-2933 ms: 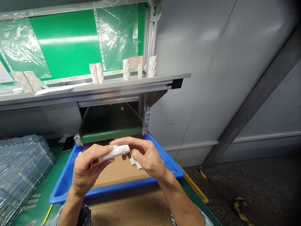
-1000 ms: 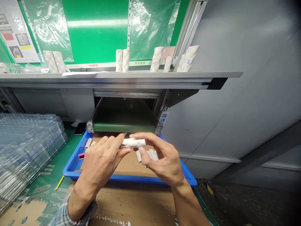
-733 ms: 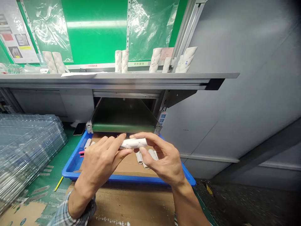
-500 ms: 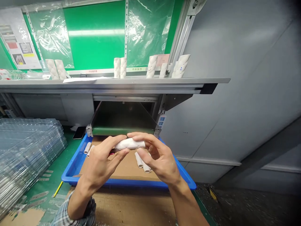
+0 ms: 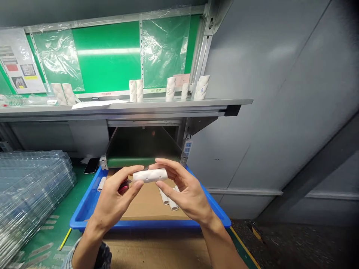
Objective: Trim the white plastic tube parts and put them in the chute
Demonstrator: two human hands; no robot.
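Observation:
A white ribbed plastic cylinder (image 5: 150,175) lies crosswise between my two hands above a blue tray (image 5: 84,209). My right hand (image 5: 183,192) pinches its right end with thumb and fingers. My left hand (image 5: 114,200) grips its left end, and a small red tool (image 5: 123,185) sits tucked in that palm. More white tubes (image 5: 168,200) lie in the tray on a cardboard sheet under my right hand, and one white tube (image 5: 101,184) lies at the tray's left side.
A green conveyor belt (image 5: 134,161) ends just behind the tray. The metal shelf (image 5: 157,106) above carries several upright white cylinders. A stack of clear plastic trays (image 5: 25,186) fills the left. A phone (image 5: 91,165) lies by the conveyor. Grey wall panels stand to the right.
The view has tilted up and shifted; both hands keep hold of the white cylinder, which has been turned a little, with two small holes now facing me.

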